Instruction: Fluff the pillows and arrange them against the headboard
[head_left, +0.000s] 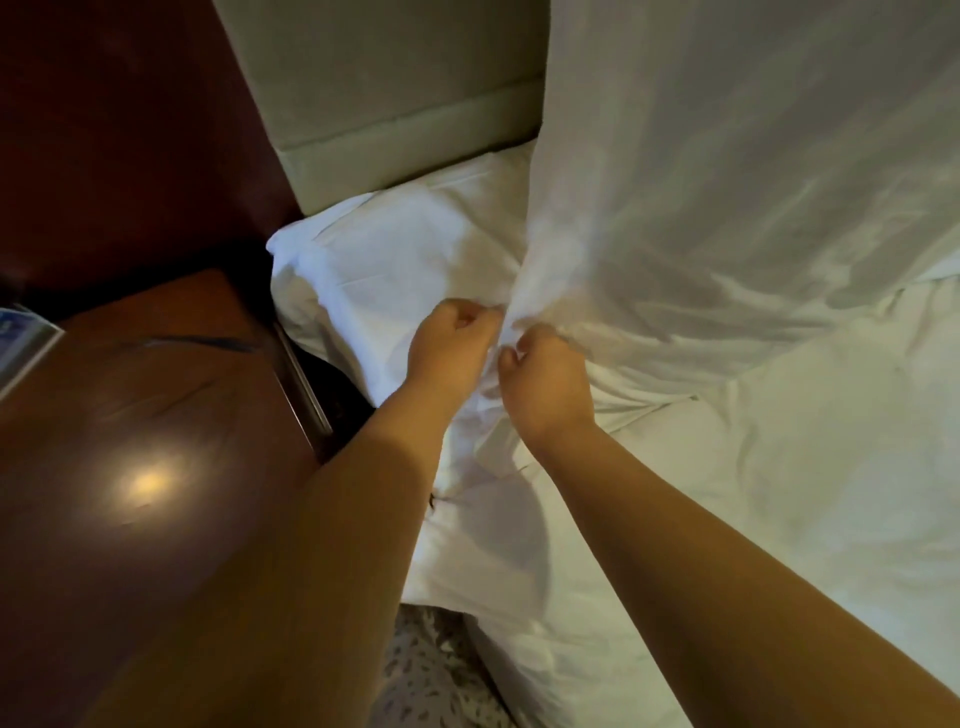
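Observation:
A big white pillow stands upright on the bed, leaning toward the padded beige headboard. Its lower left corner is bunched between my hands. My left hand and my right hand are side by side, both closed on that corner's fabric. A second white pillow lies flat below the headboard, just left of my hands. The upright pillow hides the right part of the headboard.
A glossy dark wooden nightstand stands close on the left, with a lamp glare on its top and a card at its left edge. White bed linen spreads to the right. Patterned carpet shows at the bottom.

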